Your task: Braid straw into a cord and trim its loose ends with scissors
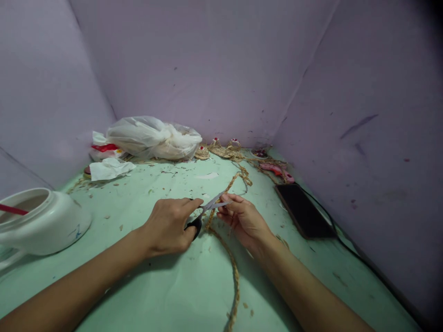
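My left hand (171,223) grips a pair of black-handled scissors (195,224), its fingers in the handle loops. The scissor blades are parted and point right, reaching across a braided straw-coloured cord (212,216) close to my other hand. My right hand (242,220) is closed, thumb and fingers pinched together beside the blade tips. It seems to hold a strand of the cord, though the fingers hide most of it. From there the cord runs back toward the wall, and another length curves down the green surface toward me.
A white pot (65,221) with a red stick stands at left. Along the back wall lie a knotted plastic bag (152,138), a white tissue (110,169) and small woven straw pieces (221,150). A dark phone (304,211) and a black cable (360,258) lie at right, near a pink tool (277,170).
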The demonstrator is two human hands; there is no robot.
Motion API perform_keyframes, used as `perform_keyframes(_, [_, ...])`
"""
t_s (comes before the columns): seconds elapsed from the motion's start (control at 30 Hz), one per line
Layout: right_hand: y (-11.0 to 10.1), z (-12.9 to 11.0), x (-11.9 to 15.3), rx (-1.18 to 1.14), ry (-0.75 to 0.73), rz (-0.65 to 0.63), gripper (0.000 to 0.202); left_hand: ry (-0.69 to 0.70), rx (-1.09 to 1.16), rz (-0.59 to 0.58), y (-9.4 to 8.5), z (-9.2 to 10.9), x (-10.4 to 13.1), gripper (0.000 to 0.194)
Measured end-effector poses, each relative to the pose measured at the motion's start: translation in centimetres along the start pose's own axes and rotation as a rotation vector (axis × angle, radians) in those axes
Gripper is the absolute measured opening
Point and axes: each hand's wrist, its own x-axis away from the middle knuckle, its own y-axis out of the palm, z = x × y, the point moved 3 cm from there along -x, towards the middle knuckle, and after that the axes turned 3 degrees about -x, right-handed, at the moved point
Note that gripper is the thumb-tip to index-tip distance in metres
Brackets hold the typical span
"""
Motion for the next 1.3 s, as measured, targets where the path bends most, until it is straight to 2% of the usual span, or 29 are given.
perform_keyframes(0.2, [0.1, 0.1, -0.1, -0.020, 0.045, -0.054, 0.007, 0.043, -0.104, 0.021, -0.1, 0.0, 0.0, 0.050])
perform_keyframes(0.43, [0.0, 0.1, 0.0, -0.014, 0.086, -0.037, 0.005, 0.090, -0.167, -0.002, 0.2, -0.2, 0.1, 0.051])
perform_keyframes(0.63, [-0.1, 0.3, -0.1, -0.046, 0.102, -0.046, 0.008, 0.085, -0.133, -0.055, 0.4, -0.3, 0.0, 0.054])
perform_keyframes(0.8, [-0.2, 0.3, -0.2, -0.056, 0.094, -0.020, 0.005, 0.088, -0.041, -0.055, 0.6, -0.7, 0.1, 0.047])
perform_keyframes(0.87, [-0.1, 0.3, -0.2, -0.057, 0.080, -0.022, 0.005, 0.081, 0.069, -0.034, 0.6, -0.7, 0.0, 0.043])
perform_keyframes(0.93, [-0.1, 0.2, -0.2, -0.059, 0.078, -0.033, 0.004, 0.019, 0.258, 0.012, 0.3, -0.9, -0.2, 0.036])
perform_keyframes(1.07, [-0.1, 0.3, -0.2, -0.072, 0.085, -0.033, 0.007, -0.292, 0.813, 0.114, 0.0, -1.1, -0.7, 0.024])
perform_keyframes(1.17, [0.0, 0.6, -0.1, -0.059, 0.067, -0.032, 0.010, -0.504, 1.146, 0.071, 0.3, -0.4, -0.9, 0.035])
perform_keyframes(1.3, [0.3, 1.2, 0.3, -0.006, 0.048, -0.049, 0.015, -0.603, 1.338, 0.030, 0.6, 0.8, -0.8, 0.040])
